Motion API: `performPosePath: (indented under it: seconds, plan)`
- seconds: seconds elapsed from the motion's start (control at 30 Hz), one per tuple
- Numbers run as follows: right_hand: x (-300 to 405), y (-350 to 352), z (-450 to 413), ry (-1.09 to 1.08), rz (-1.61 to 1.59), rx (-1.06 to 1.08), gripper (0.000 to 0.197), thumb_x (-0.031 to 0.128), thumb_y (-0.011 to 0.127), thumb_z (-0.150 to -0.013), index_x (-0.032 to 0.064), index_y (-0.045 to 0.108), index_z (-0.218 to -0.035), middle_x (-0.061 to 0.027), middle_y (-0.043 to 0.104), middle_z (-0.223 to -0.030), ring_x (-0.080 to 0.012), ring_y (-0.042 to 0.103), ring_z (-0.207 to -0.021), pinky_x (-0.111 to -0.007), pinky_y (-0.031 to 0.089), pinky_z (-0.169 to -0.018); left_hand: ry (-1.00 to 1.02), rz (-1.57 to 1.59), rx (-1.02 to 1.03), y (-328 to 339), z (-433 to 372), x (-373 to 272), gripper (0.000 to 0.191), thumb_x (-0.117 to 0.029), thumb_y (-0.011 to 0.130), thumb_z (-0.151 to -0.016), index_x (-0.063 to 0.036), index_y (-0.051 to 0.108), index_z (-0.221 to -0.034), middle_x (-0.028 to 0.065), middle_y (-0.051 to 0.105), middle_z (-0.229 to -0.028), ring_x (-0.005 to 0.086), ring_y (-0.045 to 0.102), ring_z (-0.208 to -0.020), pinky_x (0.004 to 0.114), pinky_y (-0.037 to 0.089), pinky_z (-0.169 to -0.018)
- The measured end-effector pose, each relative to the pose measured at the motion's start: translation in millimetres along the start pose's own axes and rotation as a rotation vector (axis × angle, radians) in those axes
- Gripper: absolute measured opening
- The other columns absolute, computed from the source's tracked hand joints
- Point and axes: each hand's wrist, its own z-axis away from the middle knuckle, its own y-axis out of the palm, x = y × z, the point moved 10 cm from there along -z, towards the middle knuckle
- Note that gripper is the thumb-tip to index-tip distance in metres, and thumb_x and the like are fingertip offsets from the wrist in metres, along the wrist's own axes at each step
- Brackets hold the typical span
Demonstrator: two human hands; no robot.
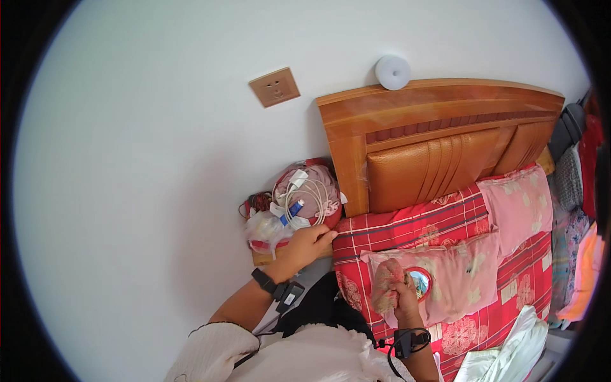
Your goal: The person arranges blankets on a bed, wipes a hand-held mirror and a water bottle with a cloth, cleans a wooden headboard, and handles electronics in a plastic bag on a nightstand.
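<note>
My right hand (pixel 405 297) grips a crumpled pink-and-tan cloth (pixel 387 281) above the pink floral pillow (pixel 470 272). Just beside its fingers is a small round mirror with a red rim (pixel 421 283); whether the hand also holds it cannot be told. My left hand (pixel 308 244) reaches over the wooden bedside stand (pixel 263 258), fingers bent, fingertips near the sheet's corner and the red basket (pixel 335 217). Its grip is unclear. In that basket lie a pinkish cloth, a coiled white cable (pixel 287 203) and a blue-and-white tube (pixel 292 212).
A wooden headboard (pixel 343 143) with padded panels stands against the wall, a round white lamp-like object (pixel 393 72) at its top. A clear plastic bag (pixel 262 231) sits by the basket. White cloth (pixel 513 346) and another pink pillow (pixel 520 210) lie on the red plaid bed.
</note>
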Motion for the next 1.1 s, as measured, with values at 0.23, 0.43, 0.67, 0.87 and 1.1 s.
performPosePath:
  seconds: [0.23, 0.43, 0.67, 0.87, 1.1]
  plan:
    - [-11, 84, 2, 0.103, 0.013, 0.325, 0.056, -0.002, 0.056, -0.073, 0.004, 0.045, -0.127, -0.0086, 0.057, -0.114, -0.0217, 0.057, -0.104, -0.032, 0.047, -0.09, -0.133, 0.573, -0.071, -2, 60, 20, 0.049, -0.026, 0.07, -0.084, -0.0085, 0.05, -0.125, 0.0085, 0.056, -0.111, 0.0172, 0.056, -0.095, 0.031, 0.047, -0.08]
    - [14, 200, 19, 0.048, 0.148, 0.549, 0.055, 0.014, 0.058, -0.084, 0.0029, 0.039, -0.135, -0.0062, 0.053, -0.123, -0.0164, 0.051, -0.111, -0.03, 0.04, -0.097, 0.201, 0.652, 0.075, -14, 61, -52, 0.108, -0.035, 0.086, -0.062, -0.0134, 0.023, -0.147, 0.016, 0.025, -0.148, 0.0325, 0.017, -0.141, 0.047, 0.021, -0.112]
    - [64, 300, 48, -0.473, 0.588, 0.665, 0.037, 0.015, 0.056, -0.092, 0.0037, 0.05, -0.127, -0.0052, 0.059, -0.111, -0.012, 0.055, -0.103, -0.027, 0.045, -0.088, 0.168, 0.698, -0.343, -86, 60, -26, 0.084, 0.002, 0.074, -0.064, -0.0054, 0.036, -0.138, 0.0098, 0.048, -0.129, 0.0189, 0.048, -0.119, 0.033, 0.04, -0.1]
    - [102, 317, 36, -0.605, 0.523, 0.497, 0.029, 0.005, 0.065, -0.087, 0.0003, 0.058, -0.115, -0.0058, 0.066, -0.093, -0.0114, 0.062, -0.085, -0.023, 0.052, -0.071, 0.033, 1.151, -0.354, -126, 48, 6, 0.063, 0.004, 0.066, -0.072, -0.0005, 0.042, -0.13, 0.0116, 0.052, -0.126, 0.0211, 0.053, -0.116, 0.034, 0.043, -0.098]
    - [110, 342, 24, -0.582, 0.445, 0.456, 0.039, 0.005, 0.066, -0.086, 0.0026, 0.055, -0.124, -0.0049, 0.06, -0.106, -0.0087, 0.056, -0.089, -0.023, 0.048, -0.075, 0.048, 1.492, -0.227, -159, 28, 3, 0.051, -0.004, 0.044, -0.078, 0.0011, 0.039, -0.129, 0.0175, 0.051, -0.127, 0.0266, 0.05, -0.12, 0.038, 0.04, -0.103]
